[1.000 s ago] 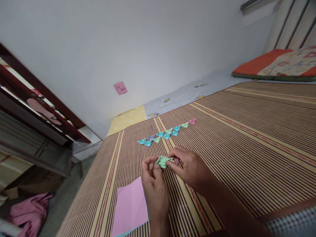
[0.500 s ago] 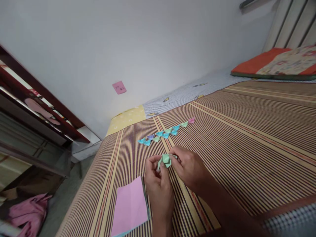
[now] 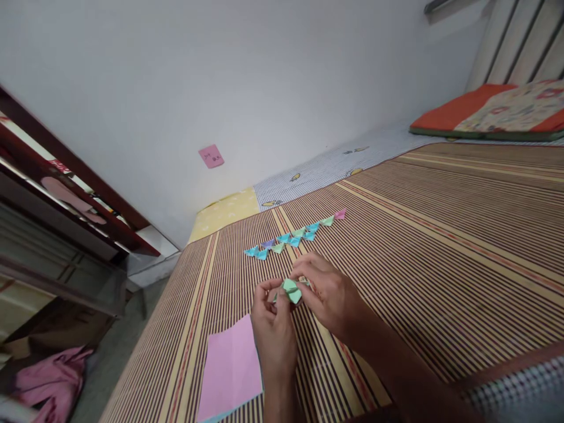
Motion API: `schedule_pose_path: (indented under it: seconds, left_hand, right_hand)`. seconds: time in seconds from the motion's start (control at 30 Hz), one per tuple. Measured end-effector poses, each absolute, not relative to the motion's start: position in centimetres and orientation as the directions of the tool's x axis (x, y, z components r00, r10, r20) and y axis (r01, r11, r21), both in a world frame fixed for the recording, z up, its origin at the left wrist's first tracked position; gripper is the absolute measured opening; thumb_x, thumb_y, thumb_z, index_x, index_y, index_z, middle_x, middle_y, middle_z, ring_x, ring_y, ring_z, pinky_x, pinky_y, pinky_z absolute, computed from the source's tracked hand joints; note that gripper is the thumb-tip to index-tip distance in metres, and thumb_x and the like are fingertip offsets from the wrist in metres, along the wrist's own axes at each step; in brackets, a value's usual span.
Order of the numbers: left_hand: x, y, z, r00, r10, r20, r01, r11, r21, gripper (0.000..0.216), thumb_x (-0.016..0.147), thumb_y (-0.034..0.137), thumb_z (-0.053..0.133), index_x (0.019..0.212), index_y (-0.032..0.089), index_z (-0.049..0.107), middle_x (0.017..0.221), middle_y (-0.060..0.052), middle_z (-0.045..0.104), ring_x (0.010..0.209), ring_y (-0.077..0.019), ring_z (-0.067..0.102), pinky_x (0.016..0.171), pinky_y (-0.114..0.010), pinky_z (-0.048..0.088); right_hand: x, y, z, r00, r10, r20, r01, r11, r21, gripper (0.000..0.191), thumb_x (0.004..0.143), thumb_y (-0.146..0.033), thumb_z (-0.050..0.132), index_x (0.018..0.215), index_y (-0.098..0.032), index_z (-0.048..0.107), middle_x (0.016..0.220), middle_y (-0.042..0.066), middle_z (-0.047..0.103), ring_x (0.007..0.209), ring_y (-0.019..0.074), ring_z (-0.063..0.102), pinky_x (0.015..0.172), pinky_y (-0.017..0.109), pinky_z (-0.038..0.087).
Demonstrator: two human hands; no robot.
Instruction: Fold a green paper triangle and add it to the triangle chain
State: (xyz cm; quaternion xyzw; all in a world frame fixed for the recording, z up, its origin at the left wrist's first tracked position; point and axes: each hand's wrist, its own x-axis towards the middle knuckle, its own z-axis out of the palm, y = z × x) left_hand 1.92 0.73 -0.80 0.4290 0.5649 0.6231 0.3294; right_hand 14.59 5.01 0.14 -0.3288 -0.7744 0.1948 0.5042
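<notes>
A small piece of folded green paper (image 3: 291, 290) is pinched between both hands above the striped mat. My left hand (image 3: 275, 329) grips its left side, thumb on the front face. On the right side, my right hand (image 3: 328, 294) holds it between thumb and fingers, which cover that edge. Beyond the hands, several small folded paper pieces (image 3: 295, 241) in blue, green, purple and pink lie in slanting rows on the mat. A stack of paper with a pink sheet on top (image 3: 231, 370) rests left of my left hand.
The striped mat (image 3: 418, 252) covers the bed, with a patterned sheet (image 3: 317, 167) along the wall. An orange floral folded cushion (image 3: 489, 110) sits at the far right. A pink note (image 3: 211, 156) is stuck to the wall. Pink cloth (image 3: 50, 379) lies low at left.
Both hands have shifted slightly left with the green paper. The paper's folds now face differently, and my right fingers have moved up over its far edge.
</notes>
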Motion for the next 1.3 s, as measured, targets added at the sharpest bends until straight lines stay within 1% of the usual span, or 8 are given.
schedule_pose_path:
  seconds: [0.1,0.33,0.5,0.67,0.87,0.97,1.13,1.3]
  left_hand:
    - [1.7,0.6,-0.9,-0.436,0.883,0.173,0.133,-0.127,0.983,0.022,0.09,0.038,0.061,0.102,0.021,0.059,0.083,0.0,0.066,0.07,-0.0152,0.064,0.066,-0.027,0.05]
    - [2.6,0.6,-0.3,-0.437,0.874,0.213,0.2,-0.137,0.97,0.019,0.089,0.036,0.062,0.099,0.02,0.057,0.077,-0.001,0.068,0.068,-0.0168,0.066,0.062,-0.026,0.05]
    - [2.5,1.0,-1.1,-0.37,0.925,0.089,-0.088,-0.13,0.988,0.021,0.089,0.036,0.065,0.1,0.02,0.06,0.082,-0.001,0.067,0.074,-0.0137,0.065,0.067,-0.023,0.05]
    - [2.9,0.9,-1.0,-0.296,0.955,-0.024,-0.406,-0.103,0.908,0.028,0.091,0.041,0.065,0.106,0.018,0.065,0.096,-0.006,0.068,0.085,-0.0154,0.067,0.071,-0.023,0.055]
    - [4.1,1.5,-0.4,-0.138,0.975,-0.173,-0.775,0.003,0.632,0.039,0.102,0.037,0.043,0.093,0.01,0.069,0.089,-0.014,0.073,0.085,-0.0207,0.073,0.078,-0.031,0.061]
    - [4.0,1.9,-0.7,-0.144,0.957,-0.251,-0.828,0.023,0.561,0.039,0.102,0.036,0.041,0.091,0.009,0.067,0.093,-0.017,0.074,0.093,-0.0257,0.075,0.085,-0.037,0.061]
    - [3.2,2.2,-0.9,-0.24,0.917,-0.317,-0.832,-0.026,0.554,0.03,0.101,0.033,0.046,0.094,0.009,0.063,0.1,-0.022,0.074,0.104,-0.034,0.072,0.091,-0.046,0.06]
    - [3.4,2.3,-1.5,-0.273,0.924,-0.268,-0.787,-0.053,0.615,0.011,0.097,0.015,0.053,0.097,0.011,0.063,0.096,-0.015,0.075,0.1,-0.0284,0.074,0.092,-0.041,0.06]
  right_hand:
    - [14.5,4.9,0.1,-0.321,0.703,0.634,0.329,0.711,-0.622,0.02,0.086,0.001,0.05,0.086,-0.018,0.058,0.104,0.008,0.06,0.097,0.0228,0.057,0.085,0.037,0.045]
    - [14.5,4.8,0.0,-0.39,0.743,0.544,0.414,0.669,-0.618,0.024,0.077,0.003,0.055,0.09,-0.017,0.06,0.1,0.007,0.061,0.097,0.0233,0.054,0.086,0.037,0.044]
    - [14.7,5.0,0.0,-0.397,0.759,0.515,0.435,0.65,-0.623,0.021,0.08,0.0,0.057,0.09,-0.017,0.061,0.099,0.007,0.061,0.095,0.0234,0.054,0.082,0.036,0.043]
    - [14.8,5.0,-0.1,-0.38,0.79,0.481,0.442,0.612,-0.656,0.02,0.081,-0.002,0.058,0.094,-0.016,0.063,0.098,0.008,0.062,0.094,0.024,0.055,0.082,0.037,0.045]
    - [14.8,5.2,0.2,-0.386,0.781,0.491,0.371,0.618,-0.693,0.03,0.075,-0.001,0.06,0.098,-0.021,0.067,0.101,0.005,0.065,0.101,0.0242,0.057,0.088,0.039,0.046]
    - [15.6,5.5,0.3,-0.372,0.783,0.498,0.307,0.61,-0.73,0.029,0.077,-0.005,0.06,0.1,-0.02,0.066,0.103,0.005,0.065,0.1,0.0231,0.059,0.087,0.037,0.047]
    - [16.8,6.3,-0.2,-0.227,0.832,0.507,0.294,0.555,-0.778,0.018,0.087,-0.013,0.054,0.099,-0.02,0.065,0.098,0.005,0.067,0.091,0.0201,0.062,0.08,0.034,0.049]
    - [16.1,6.1,-0.6,-0.259,0.883,0.392,0.348,0.464,-0.814,0.009,0.088,-0.02,0.057,0.087,-0.021,0.066,0.083,0.001,0.067,0.073,0.0167,0.061,0.064,0.028,0.044]
